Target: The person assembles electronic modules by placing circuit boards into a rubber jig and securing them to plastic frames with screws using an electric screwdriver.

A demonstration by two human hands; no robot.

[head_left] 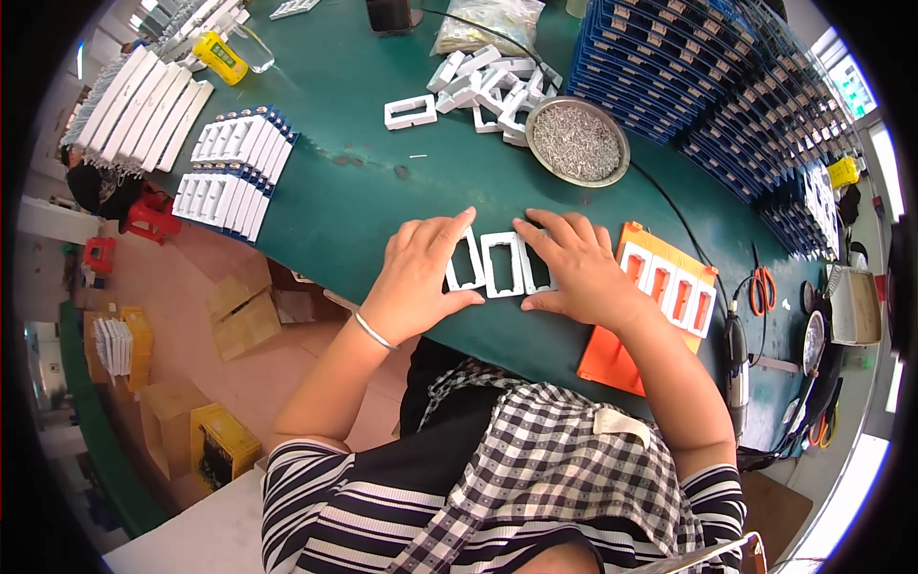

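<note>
Between my two hands, a few white rectangular plastic frames lie side by side on the green tabletop. My left hand (413, 277) curves round the left white frame (479, 273), its index finger at the far end and its thumb at the near end. The middle white frame (504, 293) stands with its opening facing up, touched by neither palm. My right hand (583, 273) spans the right white frame (527, 266) in the same way and partly hides it. To the right, an orange fixture (612, 359) carries several white frames (659, 278) in a row.
A round metal bowl of screws (577, 142) stands beyond my right hand, near a heap of white frames (492, 91). Tall stacks of blue boards (660, 67) rise at the far right. An electric screwdriver (735, 359), cables and orange-handled scissors (763, 291) lie right. Assembled blocks (234, 167) sit left.
</note>
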